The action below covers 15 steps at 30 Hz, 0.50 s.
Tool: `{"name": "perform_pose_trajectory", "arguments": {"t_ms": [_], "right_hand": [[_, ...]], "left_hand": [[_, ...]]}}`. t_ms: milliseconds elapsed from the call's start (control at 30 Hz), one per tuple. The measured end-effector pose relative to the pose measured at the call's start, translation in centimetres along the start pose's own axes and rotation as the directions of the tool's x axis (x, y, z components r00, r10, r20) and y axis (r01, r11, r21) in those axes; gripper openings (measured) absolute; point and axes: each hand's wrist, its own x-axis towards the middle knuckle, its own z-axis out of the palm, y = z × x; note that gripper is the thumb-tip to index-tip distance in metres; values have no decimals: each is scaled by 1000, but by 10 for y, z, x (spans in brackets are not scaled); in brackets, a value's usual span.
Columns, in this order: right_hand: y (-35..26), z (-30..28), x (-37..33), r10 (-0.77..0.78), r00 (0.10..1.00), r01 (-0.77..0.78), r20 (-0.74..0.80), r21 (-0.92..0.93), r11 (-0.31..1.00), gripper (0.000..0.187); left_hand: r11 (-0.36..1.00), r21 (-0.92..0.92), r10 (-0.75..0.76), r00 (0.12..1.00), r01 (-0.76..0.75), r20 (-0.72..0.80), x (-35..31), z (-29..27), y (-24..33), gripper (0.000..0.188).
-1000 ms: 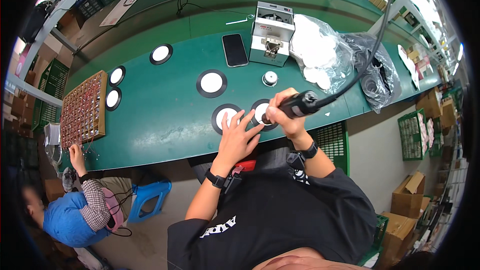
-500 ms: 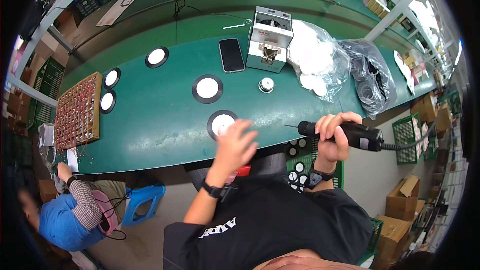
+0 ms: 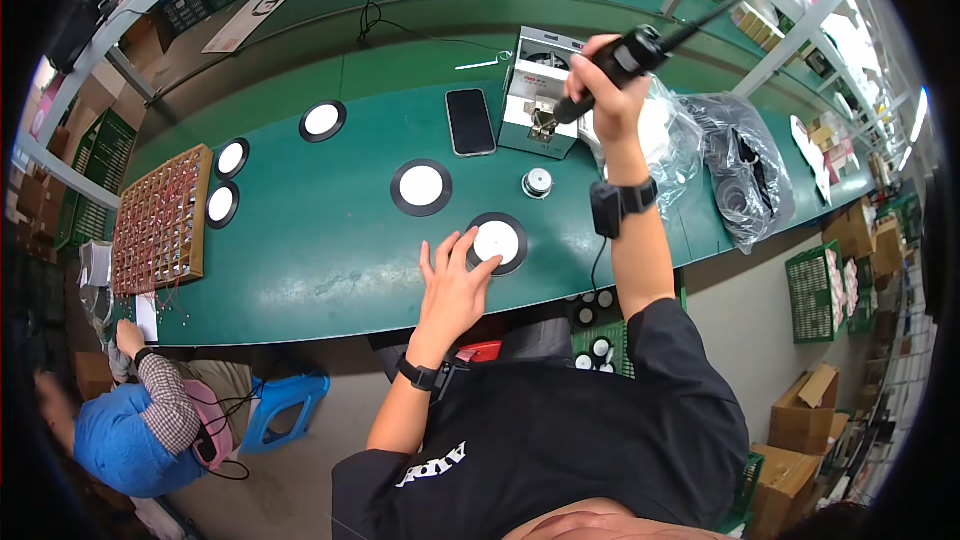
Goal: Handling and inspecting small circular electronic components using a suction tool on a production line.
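My right grip [image 3: 610,95] is clamped around a black cylindrical power screwdriver [image 3: 632,54], upper right of centre, overlapping a grey boxy metal machine [image 3: 532,130]; whether they touch, I can't tell. My left grip [image 3: 455,283] has its fingers apart, touching a flat white disc with a black rim [image 3: 497,243], mid-frame on the green counter [image 3: 310,240]. Above lie a similar black-rimmed disc [image 3: 421,186] and a silver round metal part [image 3: 537,183].

Here in this factory assembly workshop, identical round white discs with black rims [image 3: 497,243] lie along a long green tabletop [image 3: 320,210], beside a boxy grey-and-teal machine [image 3: 530,95] and a brown wooden grid tray [image 3: 204,210] of wired parts [image 3: 158,225]. A black corded power tool [image 3: 620,60] is raised; green plastic crates [image 3: 808,295] and brown cardboard boxes [image 3: 798,425] stand around.
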Motion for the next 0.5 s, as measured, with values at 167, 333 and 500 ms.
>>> {"name": "perform_pose_trajectory", "arguments": {"t_ms": [167,333,500], "right_hand": [[41,3,14,34,999,-35,-13,-99,994,14],[31,4,-25,275,959,-282,66,177,943,16],[-4,13,-60,91,996,-89,-22,82,993,17]], "left_hand": [[997,-76,-18,1000,19,21,4,-6,1,33],[994,-105,-38,999,40,20,-1,-6,1,32],[994,-102,-37,999,40,34,2,-8,0,32]]}}
